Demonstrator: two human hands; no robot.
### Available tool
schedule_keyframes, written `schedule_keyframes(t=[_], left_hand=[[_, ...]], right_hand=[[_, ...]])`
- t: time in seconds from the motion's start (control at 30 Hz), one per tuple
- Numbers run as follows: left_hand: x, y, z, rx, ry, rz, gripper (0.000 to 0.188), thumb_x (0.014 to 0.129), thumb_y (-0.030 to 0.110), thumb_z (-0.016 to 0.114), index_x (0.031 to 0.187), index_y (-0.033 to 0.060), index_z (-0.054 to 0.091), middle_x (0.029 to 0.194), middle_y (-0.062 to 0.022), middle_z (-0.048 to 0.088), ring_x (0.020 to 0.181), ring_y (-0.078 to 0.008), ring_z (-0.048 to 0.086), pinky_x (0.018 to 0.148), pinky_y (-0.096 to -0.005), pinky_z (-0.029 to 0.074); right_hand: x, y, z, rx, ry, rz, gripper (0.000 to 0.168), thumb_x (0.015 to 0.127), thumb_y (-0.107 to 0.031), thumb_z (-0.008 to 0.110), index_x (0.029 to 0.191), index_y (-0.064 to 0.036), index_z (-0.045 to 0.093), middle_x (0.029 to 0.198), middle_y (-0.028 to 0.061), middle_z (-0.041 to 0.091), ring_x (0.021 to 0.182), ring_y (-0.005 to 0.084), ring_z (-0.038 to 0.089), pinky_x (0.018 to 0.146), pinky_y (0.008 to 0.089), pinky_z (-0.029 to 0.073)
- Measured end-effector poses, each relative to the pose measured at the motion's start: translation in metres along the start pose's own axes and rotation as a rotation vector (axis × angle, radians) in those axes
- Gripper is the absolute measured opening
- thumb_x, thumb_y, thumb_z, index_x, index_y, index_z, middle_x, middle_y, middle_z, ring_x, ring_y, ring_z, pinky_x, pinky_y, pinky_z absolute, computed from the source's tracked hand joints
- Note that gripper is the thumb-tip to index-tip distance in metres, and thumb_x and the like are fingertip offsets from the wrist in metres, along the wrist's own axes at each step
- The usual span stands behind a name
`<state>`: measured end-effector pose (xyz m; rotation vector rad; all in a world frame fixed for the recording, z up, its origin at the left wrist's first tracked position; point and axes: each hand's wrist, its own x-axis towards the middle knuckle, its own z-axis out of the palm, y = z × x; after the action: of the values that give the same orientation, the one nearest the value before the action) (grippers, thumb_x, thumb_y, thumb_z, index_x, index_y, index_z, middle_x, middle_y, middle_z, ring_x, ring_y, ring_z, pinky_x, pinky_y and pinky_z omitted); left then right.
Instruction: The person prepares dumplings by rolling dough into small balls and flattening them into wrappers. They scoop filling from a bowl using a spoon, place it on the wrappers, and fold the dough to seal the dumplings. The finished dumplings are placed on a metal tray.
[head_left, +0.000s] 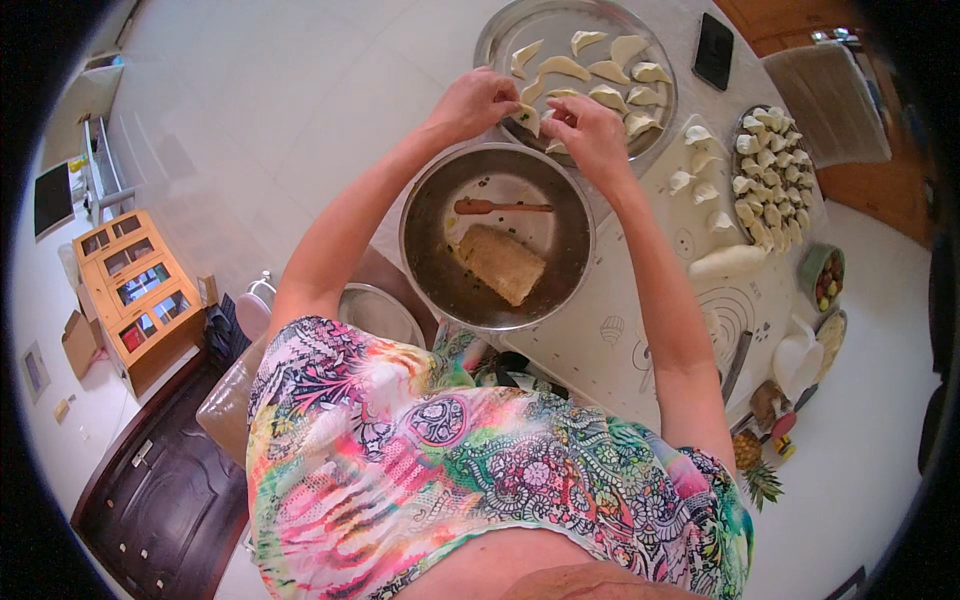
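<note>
My left hand (484, 101) is over the near edge of a round metal tray (499, 41), its fingertips pinching a pale dough dumpling (527, 118) with green specks. Close by on the right, my right hand (589, 131) has its thumb and fingers bent at some white dough; whether it grips this cannot be made out. Several folded dumplings (564, 68) lie spread on the tray. Below the hands, a deep metal bowl (411, 240) contains a wooden spatula (502, 207) and a coarse tan block (501, 262). Green bits cling to the bowl's inside.
Right of the tray lies a black phone (713, 52). A second tray is crowded with dumplings (772, 169). Loose dough pieces (705, 193) and a dough roll (727, 261) rest on a printed mat (615, 360), near a knife (737, 367) and a bowl of fruit (821, 277).
</note>
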<state>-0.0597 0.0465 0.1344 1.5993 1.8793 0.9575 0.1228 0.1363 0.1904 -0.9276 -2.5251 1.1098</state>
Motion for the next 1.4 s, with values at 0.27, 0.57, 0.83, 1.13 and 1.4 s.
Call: schedule_keyframes(t=[0.27,0.57,0.83,1.13,1.4], left_hand=[[-0.006,0.011,-0.015,-0.228,0.022,-0.115,0.015,0.084,0.015,0.066,0.090,0.0014,0.065,0.084,-0.0079,0.062,0.076,-0.0157,0.060,0.071,-0.0298,0.050],[-0.022,0.039,-0.027,-1.069,-0.024,-0.262,0.023,0.093,0.017,0.058,0.101,-0.0044,0.056,0.096,-0.0119,0.062,0.088,-0.0227,0.066,0.082,-0.0329,0.056],[-0.031,0.066,-0.028,-1.169,-0.071,-0.224,0.020,0.094,0.015,0.056,0.101,-0.0028,0.057,0.098,-0.0113,0.063,0.088,-0.0220,0.067,0.082,-0.0324,0.055],[-0.035,0.090,-0.035,-1.223,-0.045,-0.232,0.018,0.092,0.013,0.059,0.099,-0.0037,0.057,0.094,-0.0093,0.062,0.084,-0.0192,0.067,0.078,-0.0264,0.054],[-0.035,0.096,-0.033,-1.207,-0.054,-0.251,0.017,0.095,0.014,0.054,0.102,-0.0014,0.055,0.099,-0.0101,0.062,0.088,-0.0190,0.065,0.083,-0.0310,0.056]], right_hand=[[0.011,0.001,0.011,-0.051,-0.006,-0.096,0.027,0.077,-0.020,0.067,0.098,-0.004,0.068,0.089,0.0124,0.066,0.084,0.0279,0.062,0.078,0.0358,0.048],[0.002,-0.019,-0.001,0.279,0.116,0.053,0.022,0.079,-0.018,0.066,0.095,-0.003,0.070,0.084,0.0080,0.065,0.073,0.0179,0.061,0.070,0.0300,0.048],[-0.016,-0.046,-0.025,0.292,0.154,0.111,0.019,0.077,-0.017,0.069,0.088,-0.002,0.070,0.077,0.0048,0.062,0.066,0.0117,0.055,0.062,0.0268,0.045],[-0.030,-0.064,-0.042,0.464,0.176,0.173,0.018,0.080,-0.016,0.069,0.089,-0.001,0.069,0.076,0.0008,0.060,0.067,0.0075,0.052,0.062,0.0225,0.043],[-0.041,-0.066,-0.043,0.359,0.214,0.079,0.021,0.076,-0.011,0.069,0.094,0.000,0.067,0.081,-0.0002,0.056,0.066,0.0071,0.048,0.062,0.0217,0.042]])
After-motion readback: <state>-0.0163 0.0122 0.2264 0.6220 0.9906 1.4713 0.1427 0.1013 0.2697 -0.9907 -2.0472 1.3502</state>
